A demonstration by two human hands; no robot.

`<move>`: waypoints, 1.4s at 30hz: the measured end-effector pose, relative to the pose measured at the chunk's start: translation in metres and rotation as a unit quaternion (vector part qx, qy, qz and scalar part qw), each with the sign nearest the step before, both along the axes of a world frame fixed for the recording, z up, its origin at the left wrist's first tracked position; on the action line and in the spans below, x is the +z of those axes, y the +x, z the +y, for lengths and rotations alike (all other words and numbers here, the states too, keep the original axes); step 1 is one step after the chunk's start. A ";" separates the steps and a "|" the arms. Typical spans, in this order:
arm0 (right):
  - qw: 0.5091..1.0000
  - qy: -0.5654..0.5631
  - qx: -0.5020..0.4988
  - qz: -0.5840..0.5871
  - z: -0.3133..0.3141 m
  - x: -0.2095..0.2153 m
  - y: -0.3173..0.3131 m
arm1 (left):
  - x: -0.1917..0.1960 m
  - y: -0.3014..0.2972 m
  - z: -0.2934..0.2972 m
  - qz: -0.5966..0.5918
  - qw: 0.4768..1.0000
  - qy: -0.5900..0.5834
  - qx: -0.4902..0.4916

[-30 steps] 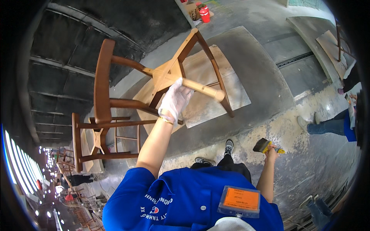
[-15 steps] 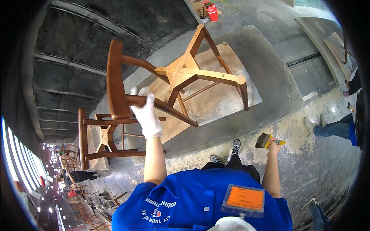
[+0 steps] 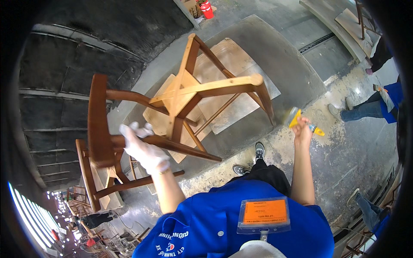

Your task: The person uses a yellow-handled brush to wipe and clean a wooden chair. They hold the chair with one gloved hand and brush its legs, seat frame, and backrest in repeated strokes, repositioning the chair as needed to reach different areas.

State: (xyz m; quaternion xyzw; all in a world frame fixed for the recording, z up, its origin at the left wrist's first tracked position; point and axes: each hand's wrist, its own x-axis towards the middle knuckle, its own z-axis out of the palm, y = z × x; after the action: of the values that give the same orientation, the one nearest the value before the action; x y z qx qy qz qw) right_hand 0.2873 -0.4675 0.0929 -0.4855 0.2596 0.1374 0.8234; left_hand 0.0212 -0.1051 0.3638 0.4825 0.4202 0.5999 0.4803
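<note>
My left hand [image 3: 145, 152], in a white glove, grips a brown wooden chair [image 3: 98, 120] by a rear post, close to its curved backrest. The chair is tipped over, with the paler crossed frame under its seat facing me. In my bare right hand [image 3: 303, 133] is a flat paintbrush [image 3: 294, 117] with a yellow handle. Its blurred bristles point up and left, apart from the nearest chair leg. Below and behind the held chair, a second brown chair [image 3: 88, 176] is partly hidden.
Wooden boards [image 3: 234, 64] lie on a grey platform [image 3: 297, 64] beneath the chair. Dark wall panels [image 3: 51, 103] rise at left. Far off stands a red container [image 3: 207, 10]. A co-worker in jeans [image 3: 365, 111] is at right, with a table [image 3: 331, 26] beyond.
The held chair has come nearer and lower left in view, its backrest tilting slightly. My right hand has risen, turning the brush so its bristles point more upward.
</note>
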 end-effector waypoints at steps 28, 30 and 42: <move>0.952 -0.041 0.018 -0.302 0.219 0.067 0.000 | 0.009 0.050 0.283 -0.003 0.990 0.009 -0.141; 0.945 0.128 0.114 -0.278 0.228 0.083 0.012 | 0.008 0.051 0.291 0.006 0.991 0.003 -0.131; 0.926 -0.375 0.006 -0.043 0.082 -0.102 0.017 | 0.010 0.064 0.290 0.001 0.992 -0.013 -0.125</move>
State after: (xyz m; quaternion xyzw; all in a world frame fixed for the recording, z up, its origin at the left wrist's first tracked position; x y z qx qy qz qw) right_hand 0.3038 -0.3853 -0.0089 -0.7654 0.2540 0.0141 0.5911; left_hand 0.0856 0.1851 0.3740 0.5253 0.3645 0.5296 0.5573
